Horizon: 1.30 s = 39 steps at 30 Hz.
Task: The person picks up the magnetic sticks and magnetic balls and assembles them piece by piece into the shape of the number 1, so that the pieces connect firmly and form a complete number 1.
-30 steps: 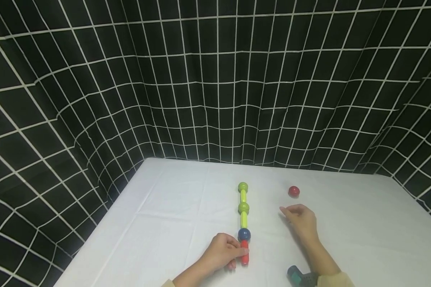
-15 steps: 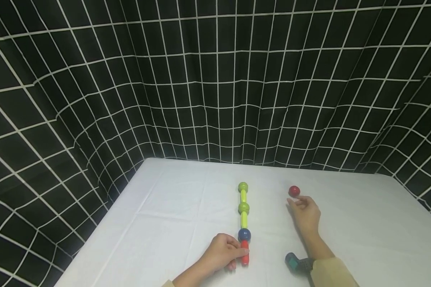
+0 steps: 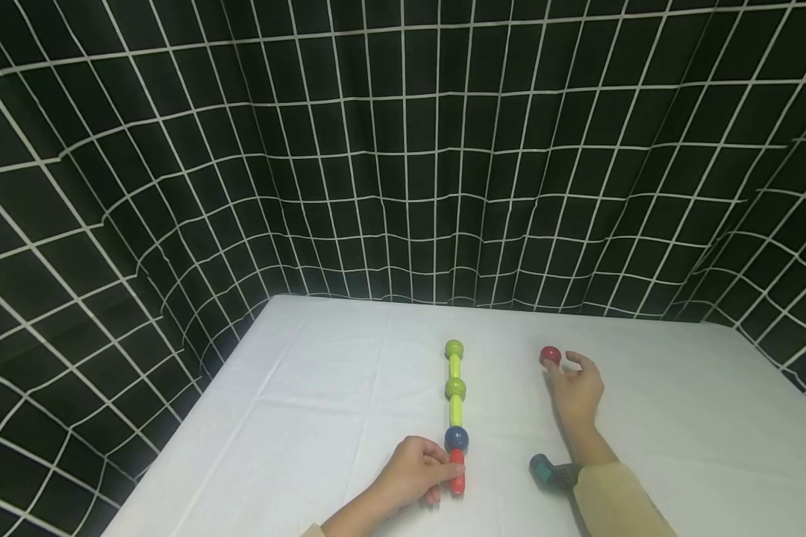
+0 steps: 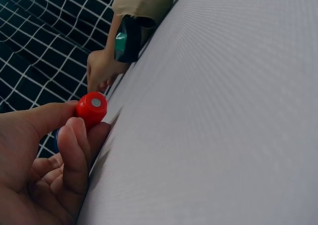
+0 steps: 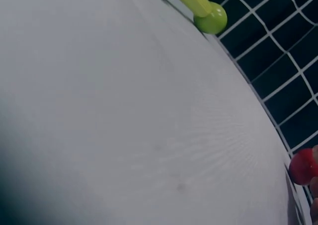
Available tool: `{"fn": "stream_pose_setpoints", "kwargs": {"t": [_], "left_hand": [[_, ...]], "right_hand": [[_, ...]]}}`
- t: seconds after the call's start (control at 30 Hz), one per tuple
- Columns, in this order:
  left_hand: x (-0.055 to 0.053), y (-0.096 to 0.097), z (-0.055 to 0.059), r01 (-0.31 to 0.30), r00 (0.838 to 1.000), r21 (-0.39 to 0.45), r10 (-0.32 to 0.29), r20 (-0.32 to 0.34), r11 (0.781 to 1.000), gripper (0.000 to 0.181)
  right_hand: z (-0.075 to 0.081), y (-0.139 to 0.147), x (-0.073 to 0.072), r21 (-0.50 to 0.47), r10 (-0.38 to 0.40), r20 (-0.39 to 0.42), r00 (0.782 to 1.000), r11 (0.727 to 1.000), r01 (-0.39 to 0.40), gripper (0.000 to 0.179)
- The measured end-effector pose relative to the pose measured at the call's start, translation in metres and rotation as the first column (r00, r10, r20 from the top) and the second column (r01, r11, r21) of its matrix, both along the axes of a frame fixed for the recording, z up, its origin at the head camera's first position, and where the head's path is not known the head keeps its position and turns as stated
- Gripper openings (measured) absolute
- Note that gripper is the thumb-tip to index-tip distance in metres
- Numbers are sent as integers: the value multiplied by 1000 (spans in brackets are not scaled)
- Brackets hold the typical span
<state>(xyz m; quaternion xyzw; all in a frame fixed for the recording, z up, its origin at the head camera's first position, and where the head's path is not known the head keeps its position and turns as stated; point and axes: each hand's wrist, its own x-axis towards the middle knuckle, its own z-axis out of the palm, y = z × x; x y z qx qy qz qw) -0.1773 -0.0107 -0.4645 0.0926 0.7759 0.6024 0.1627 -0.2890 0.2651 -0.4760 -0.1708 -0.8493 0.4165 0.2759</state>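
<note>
My left hand (image 3: 414,471) pinches a red magnetic rod (image 3: 457,477) between thumb and fingers; the rod's round metal end faces the left wrist view. This rod meets a blue ball (image 3: 457,438), the near end of a straight chain lying on the table. Beyond the blue ball come a yellow-green rod (image 3: 456,410), a green ball (image 3: 455,388), a second yellow-green rod (image 3: 454,366) and a far green ball (image 3: 454,349). At the red ball (image 3: 550,356), my right hand (image 3: 578,389) has its thumb against the near side, its index finger spread to the right, apart from the ball.
A white cloth covers the table (image 3: 322,373). Behind and at both sides hangs a dark curtain (image 3: 403,186) with a white grid. A dark wrist device (image 3: 554,473) is strapped to the right forearm, low over the cloth.
My right hand has moved forward and to the right, up to the red ball, and its thumb and index finger have spread. The left hand, the rod and the chain have stayed put.
</note>
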Motion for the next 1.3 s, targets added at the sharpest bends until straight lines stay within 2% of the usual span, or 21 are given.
{"fn": "stream_pose_setpoints", "kwargs": {"t": [0.17,0.57,0.77,1.03,1.3], "left_hand": [[0,0,0,1,1000,3,-1,8,1000,19],[1,-1,1,9,1000,0,-9,-1,1000,16],[0,0,0,7,1000,-2,-7,6,1000,16],[-1,1,-3,10,1000,-4,-10,1,1000,14],[-2,1,-3,2,1000,-5,-2,12,1000,14]], "right_hand": [[1,1,-5,47,14,-13,1000,999,-14,45],[6,-1,-9,109,85,70,994,990,-92,45],[5,2,-13,106,107,98,989,987,-117,45],[3,5,-17,95,86,124,989,991,-98,47],[5,3,-19,52,103,145,984,992,-111,49]]}}
